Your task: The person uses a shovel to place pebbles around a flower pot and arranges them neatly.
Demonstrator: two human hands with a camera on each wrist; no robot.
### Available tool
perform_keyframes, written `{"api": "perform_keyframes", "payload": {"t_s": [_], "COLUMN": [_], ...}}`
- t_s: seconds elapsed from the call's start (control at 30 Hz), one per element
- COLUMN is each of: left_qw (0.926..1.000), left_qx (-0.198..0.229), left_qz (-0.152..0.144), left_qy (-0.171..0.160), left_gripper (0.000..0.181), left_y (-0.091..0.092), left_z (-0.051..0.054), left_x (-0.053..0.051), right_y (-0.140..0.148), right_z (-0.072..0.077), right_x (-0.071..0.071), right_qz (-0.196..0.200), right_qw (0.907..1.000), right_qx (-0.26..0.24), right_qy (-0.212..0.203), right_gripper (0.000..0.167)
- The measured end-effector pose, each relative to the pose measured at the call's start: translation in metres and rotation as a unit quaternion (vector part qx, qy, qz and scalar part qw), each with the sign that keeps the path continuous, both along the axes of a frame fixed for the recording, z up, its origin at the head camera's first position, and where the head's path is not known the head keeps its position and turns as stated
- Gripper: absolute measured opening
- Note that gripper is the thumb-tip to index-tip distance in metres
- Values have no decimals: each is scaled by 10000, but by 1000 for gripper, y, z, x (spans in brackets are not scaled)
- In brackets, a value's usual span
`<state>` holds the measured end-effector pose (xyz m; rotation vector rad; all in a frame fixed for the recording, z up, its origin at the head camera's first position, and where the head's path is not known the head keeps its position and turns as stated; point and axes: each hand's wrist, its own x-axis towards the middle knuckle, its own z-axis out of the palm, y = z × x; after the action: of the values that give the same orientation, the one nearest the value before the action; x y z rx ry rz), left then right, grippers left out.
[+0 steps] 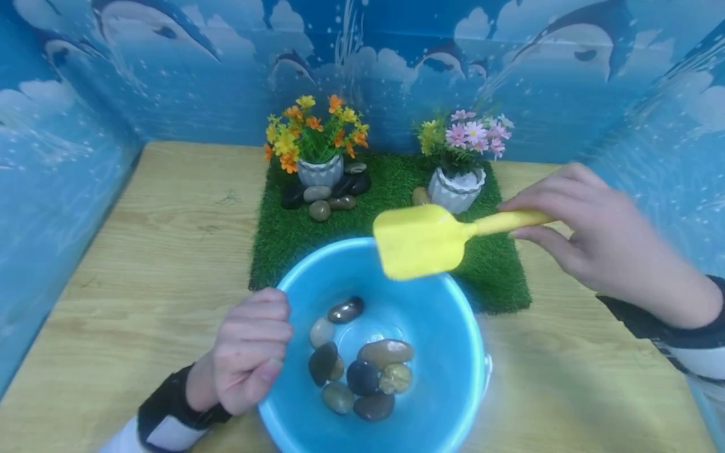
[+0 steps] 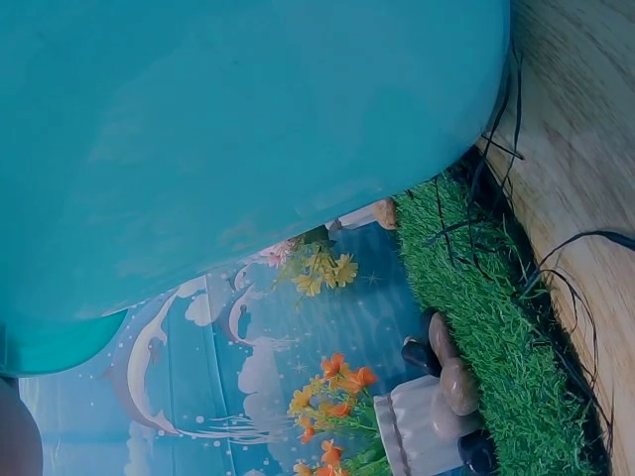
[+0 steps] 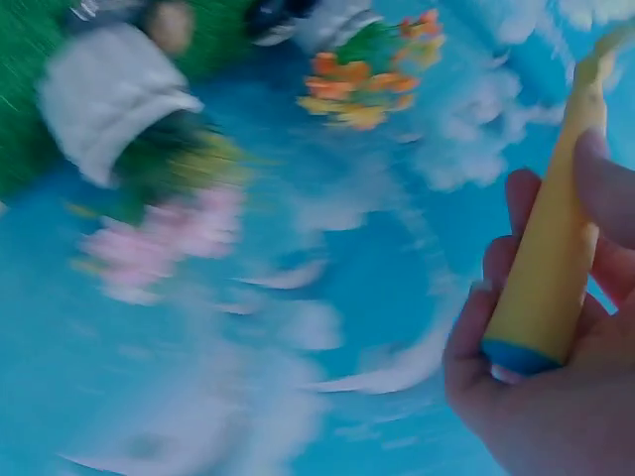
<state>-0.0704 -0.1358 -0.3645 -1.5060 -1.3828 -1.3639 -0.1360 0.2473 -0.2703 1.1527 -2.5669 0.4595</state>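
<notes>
A yellow shovel is held over the far rim of a blue bucket, its handle pinched by my right hand. The right wrist view shows the fingers of my right hand around the yellow handle, which has a blue end. My left hand grips the bucket's left rim with curled fingers. Several smooth stones lie at the bottom of the bucket. In the left wrist view the bucket's side fills much of the picture, with a bit of my left hand at the lower left corner.
Behind the bucket lies a green grass mat. On it stand a pot of orange and yellow flowers, with several stones at its foot, and a pot of pink flowers. A blue dolphin-print backdrop surrounds the wooden table.
</notes>
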Motion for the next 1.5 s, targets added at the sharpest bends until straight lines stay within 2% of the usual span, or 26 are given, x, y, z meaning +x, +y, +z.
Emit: {"api": "perform_keyframes", "payload": {"t_s": [0.03,0.07,0.13,0.2,0.27,0.3,0.37,0.47,0.5,0.57,0.63,0.73,0.83,1.0,1.17,1.27,1.37,1.5], "left_qw": [10000,10000,10000,10000,10000,10000,10000,9999,9998,9996,9994,9991,9992,9995,9992,9991,9992,9992], "left_qx": [11,18,33,36,40,37,59,78,100,144,176,212,200,164,231,254,240,233], "left_qz": [2,4,5,-3,-16,-15,-36,-56,-65,-95,-104,-120,-124,-112,-154,-176,-196,-252], "left_qy": [-5,-4,7,7,35,31,71,95,129,209,273,342,332,265,283,276,236,216], "left_gripper": [49,50,50,50,51,51,51,51,51,50,50,49,49,49,50,50,50,50], "left_y": [0,0,1,2,3,3,4,4,4,5,5,5,4,3,8,8,7,6], "left_z": [0,1,4,8,11,13,15,15,14,12,9,7,5,5,11,12,10,9], "left_x": [0,0,-1,-1,-1,-1,-1,-2,-2,-3,-4,-5,-5,-4,-4,-4,-4,-5], "right_y": [-10,-3,14,21,15,-5,-51,-109,-120,-134,-140,-142,-141,-142,-139,-139,-142,-146], "right_z": [1,-16,-65,-109,-133,-123,-83,-26,-16,-7,-8,-14,-19,-26,-27,-27,-29,-30], "right_x": [2,-6,-26,-38,-39,-30,-5,25,29,34,34,31,28,25,24,24,27,32], "right_qz": [339,581,941,1205,1422,1540,1842,2083,2110,2079,2022,2026,2166,2602,2824,2826,2615,2374], "right_qw": [9988,9962,9887,9796,9661,9596,9439,9185,9121,9048,9014,9062,9109,9107,9144,9169,9176,9123], "right_qx": [-115,3,328,730,1355,1613,2020,2668,2831,3146,3387,3429,3322,3143,2895,2814,2978,3296], "right_qy": [341,654,1117,1433,1678,1713,1853,2042,2082,1978,1788,1422,1138,643,191,168,298,524], "right_gripper": [33,34,32,43,50,53,46,19,9,10,13,11,13,12,13,11,10,10]}}
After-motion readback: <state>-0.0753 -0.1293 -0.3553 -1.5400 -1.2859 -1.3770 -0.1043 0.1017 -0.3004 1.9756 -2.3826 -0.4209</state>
